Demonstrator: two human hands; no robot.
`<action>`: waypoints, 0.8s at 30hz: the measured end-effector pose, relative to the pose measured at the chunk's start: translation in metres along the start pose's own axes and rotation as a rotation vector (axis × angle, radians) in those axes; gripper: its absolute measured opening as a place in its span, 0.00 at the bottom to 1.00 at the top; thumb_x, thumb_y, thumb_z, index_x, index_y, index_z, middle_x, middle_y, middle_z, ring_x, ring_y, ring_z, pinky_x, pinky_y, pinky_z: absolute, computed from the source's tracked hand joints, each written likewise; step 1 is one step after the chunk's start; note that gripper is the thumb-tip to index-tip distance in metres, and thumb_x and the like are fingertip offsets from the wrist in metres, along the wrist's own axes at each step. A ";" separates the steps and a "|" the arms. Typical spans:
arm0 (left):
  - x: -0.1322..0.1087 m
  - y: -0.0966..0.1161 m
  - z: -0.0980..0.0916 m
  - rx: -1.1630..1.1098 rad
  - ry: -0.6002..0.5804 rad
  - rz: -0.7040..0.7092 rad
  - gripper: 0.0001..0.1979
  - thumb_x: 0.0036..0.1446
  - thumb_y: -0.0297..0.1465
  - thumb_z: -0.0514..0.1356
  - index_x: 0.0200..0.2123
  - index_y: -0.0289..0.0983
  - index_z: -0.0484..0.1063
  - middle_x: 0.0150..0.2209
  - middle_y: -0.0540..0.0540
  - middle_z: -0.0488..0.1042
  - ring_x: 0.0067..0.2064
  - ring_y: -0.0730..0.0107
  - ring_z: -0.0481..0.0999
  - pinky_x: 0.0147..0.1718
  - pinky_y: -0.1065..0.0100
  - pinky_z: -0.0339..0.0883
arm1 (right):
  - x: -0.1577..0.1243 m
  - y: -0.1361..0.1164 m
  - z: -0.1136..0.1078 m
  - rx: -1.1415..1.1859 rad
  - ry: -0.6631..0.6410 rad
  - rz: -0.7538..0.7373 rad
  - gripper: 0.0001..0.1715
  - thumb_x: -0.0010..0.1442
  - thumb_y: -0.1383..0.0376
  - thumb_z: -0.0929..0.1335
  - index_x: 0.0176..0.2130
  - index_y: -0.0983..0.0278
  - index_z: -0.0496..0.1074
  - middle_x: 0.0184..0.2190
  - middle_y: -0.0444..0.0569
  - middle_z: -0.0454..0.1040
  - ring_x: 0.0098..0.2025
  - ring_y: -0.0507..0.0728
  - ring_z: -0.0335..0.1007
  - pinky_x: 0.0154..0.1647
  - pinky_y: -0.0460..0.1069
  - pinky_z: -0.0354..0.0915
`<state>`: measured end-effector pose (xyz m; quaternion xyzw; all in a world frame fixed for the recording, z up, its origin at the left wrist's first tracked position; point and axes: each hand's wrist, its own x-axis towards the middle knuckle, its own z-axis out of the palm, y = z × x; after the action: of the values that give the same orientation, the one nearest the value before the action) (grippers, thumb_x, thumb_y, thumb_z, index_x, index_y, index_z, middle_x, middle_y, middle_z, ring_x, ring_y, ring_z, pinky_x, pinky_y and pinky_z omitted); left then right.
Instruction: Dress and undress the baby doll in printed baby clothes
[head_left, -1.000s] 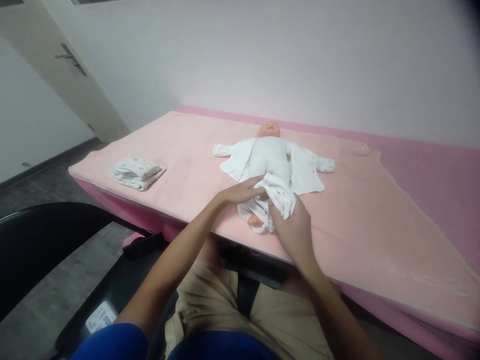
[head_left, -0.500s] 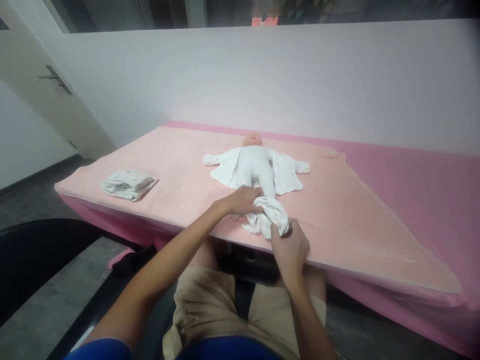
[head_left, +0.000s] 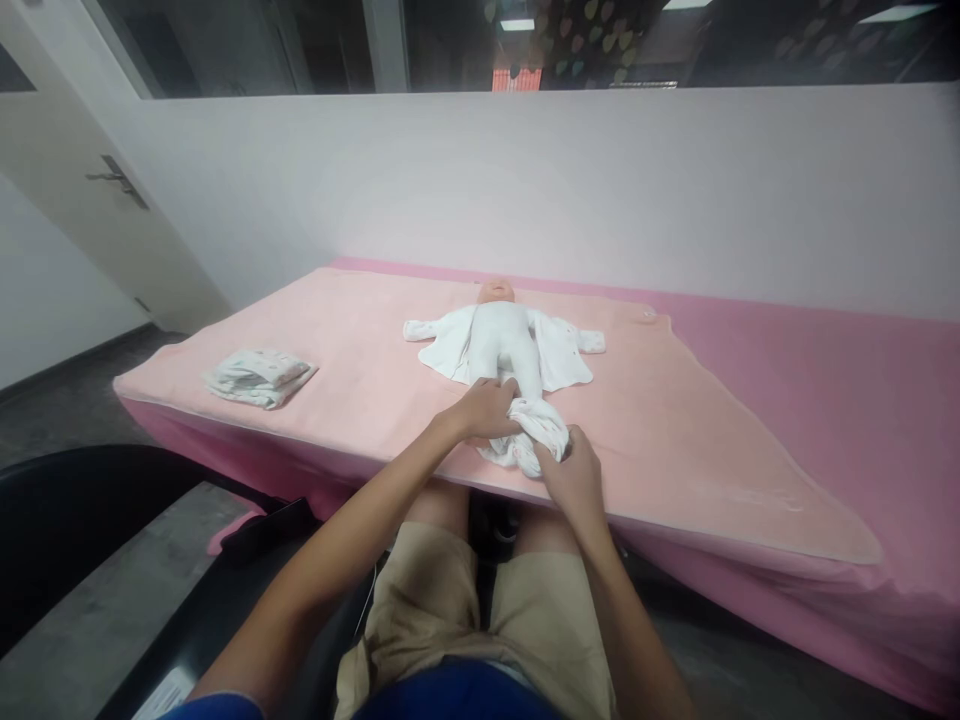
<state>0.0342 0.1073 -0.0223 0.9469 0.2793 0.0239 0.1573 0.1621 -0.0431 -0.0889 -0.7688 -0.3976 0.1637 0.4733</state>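
Observation:
A baby doll (head_left: 502, 335) lies on its back on the pink mat, its head toward the wall. An opened white jacket (head_left: 562, 350) is spread under it, sleeves out to both sides. At the doll's feet is a bunched white cloth garment (head_left: 541, 428), gathered around the lower end of one leg. My left hand (head_left: 489, 408) is closed on the garment's left side, beside the doll's lower legs. My right hand (head_left: 574, 475) pinches its right lower edge. The doll's feet are hidden by the cloth and my hands.
A folded stack of white patterned cloth (head_left: 261, 377) lies at the left of the pink mat (head_left: 360, 350). A small clear item (head_left: 646, 314) is near the mat's back right. A black chair (head_left: 90, 490) stands at lower left.
The camera view has shifted slightly. My hands stay on the bunched garment, with my right hand a little closer to my left. The doll and folded stack look unmoved on the mat.

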 end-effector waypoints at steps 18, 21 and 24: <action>-0.004 -0.023 0.014 -0.483 0.162 0.026 0.28 0.50 0.42 0.71 0.51 0.37 0.68 0.51 0.40 0.78 0.53 0.49 0.77 0.50 0.55 0.72 | 0.000 -0.003 -0.006 0.108 0.034 -0.010 0.15 0.52 0.54 0.72 0.36 0.59 0.68 0.29 0.41 0.74 0.33 0.57 0.69 0.34 0.49 0.62; -0.004 -0.023 0.018 -0.458 0.198 0.044 0.28 0.50 0.41 0.72 0.50 0.37 0.69 0.51 0.40 0.78 0.53 0.48 0.77 0.51 0.55 0.72 | 0.000 0.001 -0.006 0.087 0.020 -0.002 0.15 0.51 0.55 0.72 0.35 0.60 0.68 0.29 0.41 0.73 0.32 0.57 0.69 0.34 0.49 0.61; -0.004 -0.023 0.019 -0.412 0.214 0.063 0.29 0.49 0.43 0.72 0.50 0.37 0.70 0.51 0.39 0.78 0.53 0.48 0.78 0.51 0.54 0.72 | 0.002 0.005 -0.005 0.094 -0.014 0.051 0.16 0.51 0.54 0.71 0.37 0.60 0.69 0.30 0.43 0.74 0.33 0.58 0.70 0.34 0.50 0.63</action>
<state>0.0218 0.1176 -0.0476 0.8951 0.2541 0.1858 0.3157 0.1689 -0.0461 -0.0908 -0.7543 -0.3732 0.1997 0.5018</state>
